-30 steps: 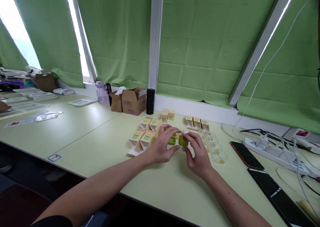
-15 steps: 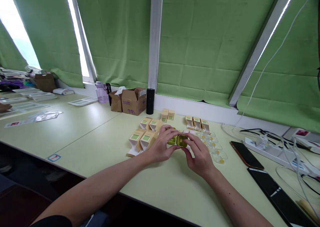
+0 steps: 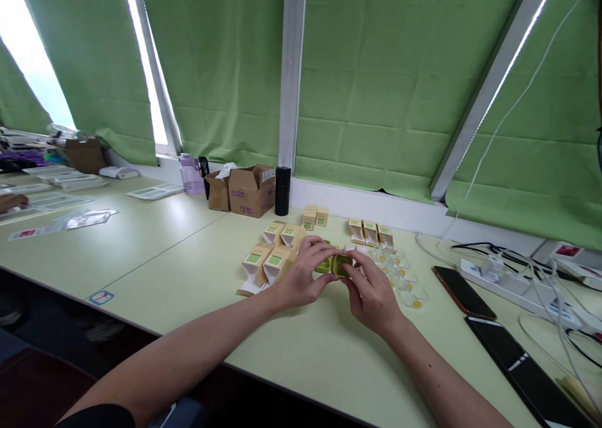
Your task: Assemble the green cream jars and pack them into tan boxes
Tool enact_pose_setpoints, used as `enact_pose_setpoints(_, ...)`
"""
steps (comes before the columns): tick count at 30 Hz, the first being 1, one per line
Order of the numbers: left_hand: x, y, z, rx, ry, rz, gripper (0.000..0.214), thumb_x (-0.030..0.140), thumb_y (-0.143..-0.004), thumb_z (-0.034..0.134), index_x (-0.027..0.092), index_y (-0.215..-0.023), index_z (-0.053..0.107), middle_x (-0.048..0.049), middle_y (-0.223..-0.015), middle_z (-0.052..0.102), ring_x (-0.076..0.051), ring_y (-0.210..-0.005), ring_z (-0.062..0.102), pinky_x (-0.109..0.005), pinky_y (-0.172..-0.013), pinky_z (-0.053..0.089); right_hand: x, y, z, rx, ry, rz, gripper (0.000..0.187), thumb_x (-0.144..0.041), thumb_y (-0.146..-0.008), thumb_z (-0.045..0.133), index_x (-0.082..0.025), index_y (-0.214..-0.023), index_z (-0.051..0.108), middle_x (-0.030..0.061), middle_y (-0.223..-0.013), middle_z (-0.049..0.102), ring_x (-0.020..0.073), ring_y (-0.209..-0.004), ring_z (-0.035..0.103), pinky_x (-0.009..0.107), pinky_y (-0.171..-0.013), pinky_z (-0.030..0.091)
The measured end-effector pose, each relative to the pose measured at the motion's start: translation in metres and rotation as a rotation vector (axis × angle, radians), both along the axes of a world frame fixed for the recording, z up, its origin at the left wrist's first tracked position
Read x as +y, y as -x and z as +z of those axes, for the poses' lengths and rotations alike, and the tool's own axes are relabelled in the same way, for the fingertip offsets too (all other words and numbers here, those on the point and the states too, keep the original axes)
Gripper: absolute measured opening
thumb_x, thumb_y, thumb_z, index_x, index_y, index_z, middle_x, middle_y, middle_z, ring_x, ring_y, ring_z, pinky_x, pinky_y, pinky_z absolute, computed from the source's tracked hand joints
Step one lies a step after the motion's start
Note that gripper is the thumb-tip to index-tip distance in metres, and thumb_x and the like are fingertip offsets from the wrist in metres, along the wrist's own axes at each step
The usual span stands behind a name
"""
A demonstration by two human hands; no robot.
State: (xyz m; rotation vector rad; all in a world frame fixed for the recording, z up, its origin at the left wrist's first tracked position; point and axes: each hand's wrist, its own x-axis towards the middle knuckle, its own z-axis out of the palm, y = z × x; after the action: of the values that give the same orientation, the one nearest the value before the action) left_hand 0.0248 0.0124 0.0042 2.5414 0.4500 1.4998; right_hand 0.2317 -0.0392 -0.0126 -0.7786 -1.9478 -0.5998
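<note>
Steadying the small green container [image 3: 342, 267] looks like the left hand's share of the work here. The left hand [image 3: 305, 278] is curled into a half-closed pinch, its fingertips along the container's far left edge and its thumb at the near left edge. The right hand [image 3: 376, 295] is bent in from the right, fingers drawn together at the container's right side; one fingertip seems to reach over or into its hollow, though what it touches inside is hidden. The container sits between the two hands, hollow side facing the wearer. A second green part [image 3: 323, 265] shows just to its left, partly behind the left fingers; whether the two are joined I cannot tell.

To do this well, the left pinch should stay light and on the rim, so the walls do not flex and the hollow is left free for the right fingertips. Pressing gently and squarely seems better than prying at one side, which could tip the container. The elbows want care too: brown cartons [image 3: 277, 263] stand close on the left, and clear pieces with yellow dots [image 3: 399, 273] lie close on the right, easily nudged by a knuckle.
</note>
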Motion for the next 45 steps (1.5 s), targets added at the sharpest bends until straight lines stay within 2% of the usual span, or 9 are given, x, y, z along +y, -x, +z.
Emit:
enact_pose_setpoints(7, 0.0014, -0.0002, -0.0010, -0.016, -0.013, 0.005, 0.045, 0.026, -0.095, 0.075, 0.022, -0.139, 0.066, -0.0133, -0.119, 0.073, -0.032, -0.118, 0.054, -0.055, -0.104, 0.052, 0.0012, 0.0012, 0.0000, 0.003, 0.040, 0.009, 0.041, -0.010, -0.102, 0.054, -0.022, -0.141, 0.060, 0.0226, -0.136, 0.064, 0.0352, -0.121, 0.069, 0.053, -0.089, 0.066)
enact_pose_setpoints(14, 0.0007, 0.0002, -0.0008, -0.017, -0.033, 0.012, 0.043, 0.027, -0.095, 0.075, 0.021, -0.137, 0.067, -0.0146, -0.121, 0.073, -0.034, -0.121, 0.055, -0.058, -0.104, 0.052, 0.0007, -0.0014, -0.0034, 0.068, 0.015, 0.044, 0.039, -0.010, -0.100, 0.058, -0.023, -0.136, 0.064, 0.0201, -0.136, 0.067, 0.0344, -0.124, 0.070, 0.054, -0.096, 0.065)
enact_pose_setpoints(31, 0.0025, 0.0008, -0.0037, -0.020, -0.038, 0.026, 0.043, 0.029, -0.096, 0.075, 0.021, -0.138, 0.068, -0.0152, -0.120, 0.073, -0.034, -0.120, 0.055, -0.059, -0.105, 0.051, 0.0008, 0.0014, 0.0000, 0.041, 0.073, 0.069, 0.036, -0.009, -0.103, 0.051, -0.023, -0.134, 0.064, 0.0214, -0.139, 0.063, 0.0339, -0.126, 0.067, 0.053, -0.091, 0.066)
enact_pose_setpoints(35, 0.0032, 0.0005, -0.0045, -0.013, -0.051, 0.022, 0.047, 0.030, -0.097, 0.074, 0.020, -0.141, 0.065, -0.0149, -0.121, 0.072, -0.033, -0.121, 0.053, -0.056, -0.105, 0.051, 0.0008, -0.0008, -0.0023, 0.068, 0.097, 0.085, 0.035, -0.008, -0.103, 0.053, -0.023, -0.133, 0.062, 0.0207, -0.139, 0.063, 0.0332, -0.128, 0.067, 0.054, -0.097, 0.065)
enact_pose_setpoints(40, 0.0033, 0.0007, -0.0045, 0.006, -0.019, 0.020, 0.059, 0.033, -0.096, 0.075, 0.021, -0.151, 0.057, -0.0153, -0.126, 0.072, -0.033, -0.122, 0.052, -0.056, -0.105, 0.051, 0.0008, -0.0024, -0.0050, 0.135, 0.141, 0.108, 0.042, -0.009, -0.103, 0.054, -0.024, -0.142, 0.056, 0.0184, -0.140, 0.065, 0.0326, -0.135, 0.064, 0.057, -0.106, 0.062)
enact_pose_setpoints(45, 0.0013, 0.0011, -0.0038, 0.000, -0.006, 0.007, 0.054, 0.028, -0.098, 0.071, 0.022, -0.150, 0.058, -0.0145, -0.127, 0.072, -0.033, -0.121, 0.051, -0.055, -0.106, 0.050, 0.0006, -0.0013, -0.0050, 0.147, 0.165, 0.133, 0.038, -0.009, -0.104, 0.051, -0.023, -0.137, 0.062, 0.0204, -0.141, 0.062, 0.0333, -0.132, 0.065, 0.053, -0.099, 0.065)
